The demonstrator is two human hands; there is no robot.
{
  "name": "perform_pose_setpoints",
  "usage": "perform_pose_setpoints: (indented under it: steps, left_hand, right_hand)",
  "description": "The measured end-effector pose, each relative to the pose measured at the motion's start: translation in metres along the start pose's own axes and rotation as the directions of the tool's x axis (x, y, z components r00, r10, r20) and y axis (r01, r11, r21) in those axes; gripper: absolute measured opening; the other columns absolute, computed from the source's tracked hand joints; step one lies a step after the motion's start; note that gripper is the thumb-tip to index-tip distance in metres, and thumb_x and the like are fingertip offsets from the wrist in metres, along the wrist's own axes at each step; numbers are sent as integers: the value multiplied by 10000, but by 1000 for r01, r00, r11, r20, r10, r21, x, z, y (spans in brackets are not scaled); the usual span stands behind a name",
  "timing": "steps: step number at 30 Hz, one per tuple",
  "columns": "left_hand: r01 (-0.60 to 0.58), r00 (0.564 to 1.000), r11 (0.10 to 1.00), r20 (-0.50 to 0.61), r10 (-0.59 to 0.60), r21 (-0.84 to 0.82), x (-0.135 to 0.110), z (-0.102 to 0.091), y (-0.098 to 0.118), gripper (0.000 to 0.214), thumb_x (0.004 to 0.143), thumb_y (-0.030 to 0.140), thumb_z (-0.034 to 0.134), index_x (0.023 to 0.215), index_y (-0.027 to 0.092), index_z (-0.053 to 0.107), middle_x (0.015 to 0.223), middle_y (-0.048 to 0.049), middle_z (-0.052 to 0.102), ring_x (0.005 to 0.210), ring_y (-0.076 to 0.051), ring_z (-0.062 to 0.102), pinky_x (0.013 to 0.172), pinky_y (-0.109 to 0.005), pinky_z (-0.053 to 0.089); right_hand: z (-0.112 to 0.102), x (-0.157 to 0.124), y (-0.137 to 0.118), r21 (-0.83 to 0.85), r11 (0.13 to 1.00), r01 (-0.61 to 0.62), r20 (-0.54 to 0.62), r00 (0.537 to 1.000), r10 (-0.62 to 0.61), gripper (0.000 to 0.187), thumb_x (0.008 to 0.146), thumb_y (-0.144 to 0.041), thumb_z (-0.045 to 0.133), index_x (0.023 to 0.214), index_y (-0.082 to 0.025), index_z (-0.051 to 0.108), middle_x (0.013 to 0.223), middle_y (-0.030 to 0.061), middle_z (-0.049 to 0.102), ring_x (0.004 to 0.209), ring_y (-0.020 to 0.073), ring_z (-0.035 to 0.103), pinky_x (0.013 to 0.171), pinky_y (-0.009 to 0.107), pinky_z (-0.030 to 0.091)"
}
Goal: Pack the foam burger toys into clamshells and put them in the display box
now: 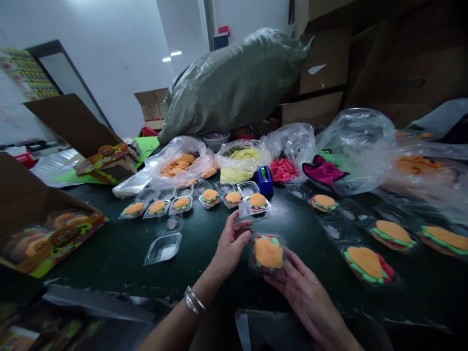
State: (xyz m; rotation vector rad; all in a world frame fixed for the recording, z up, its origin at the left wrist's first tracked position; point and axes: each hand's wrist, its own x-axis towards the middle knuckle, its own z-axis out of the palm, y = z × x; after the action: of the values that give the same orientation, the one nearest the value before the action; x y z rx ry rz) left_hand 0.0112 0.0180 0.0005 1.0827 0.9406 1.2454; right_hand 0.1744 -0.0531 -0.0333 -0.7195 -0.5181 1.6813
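Note:
A clear plastic clamshell (268, 252) with a toy burger inside, orange bun on top and green and red layers at the edges, sits between my two hands above the dark table (117, 248). My left hand (231, 242) pinches its left rim, fingers curled; a bracelet is on that wrist. My right hand (304, 287) cups it from below and the right. A small white label (244, 208) lies just beyond my left fingertips.
Packed burgers in clamshells line the far middle (210, 197) and the right side (366, 263). Empty clamshells (163, 248) lie to the left. Bags of orange (181, 165), yellow (239, 165) and red pieces stand behind, beside a blue tape dispenser (265, 179). A printed display carton (51, 241) sits at left.

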Motion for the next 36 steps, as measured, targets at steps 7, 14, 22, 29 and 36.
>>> perform_pose_setpoints:
  steps: [7,14,22,29,36]
  left_hand:
    - [46,994,999,98,-46,-4,3,4,-12,734,708,227,730,1335,217,348,1079,-68,624,923,-185,652,900,-365,479]
    - [57,991,975,107,-82,214,3,15,-36,666,749,152,642,1353,219,370,1019,-61,663,947,-190,647,902,-371,483]
    - [5,965,954,-251,74,301,12,-36,-10,737,721,184,651,1380,208,321,1021,-55,685,937,-179,643,873,-329,473]
    - [-38,986,885,-128,109,464,3,-55,26,387,735,202,582,1120,180,613,1191,-101,640,1101,-240,586,952,-371,444]
    - [-112,962,826,270,-50,553,27,-41,56,239,666,104,469,787,188,658,1328,-80,559,1281,-276,455,1110,-431,289]
  right_hand:
    - [-8,5,-8,-449,883,138,-30,985,-169,493,882,-505,582,1288,-238,497,1369,97,547,1195,289,551,956,455,473]
    - [-25,11,-11,-927,-3,375,324,797,-510,427,923,-346,531,1326,-225,460,1193,115,581,1077,273,576,904,431,481]
    - [26,27,7,-788,-508,348,580,699,-419,389,793,-133,637,1175,-191,592,851,84,579,763,258,536,651,386,449]
    - [41,15,18,-806,-389,445,572,754,-323,642,713,-103,687,1312,-189,472,1005,108,600,860,277,554,721,414,479]
    - [10,25,7,-899,-274,342,438,705,-557,687,800,-385,679,1367,-171,357,1270,181,525,1164,362,486,937,530,419]
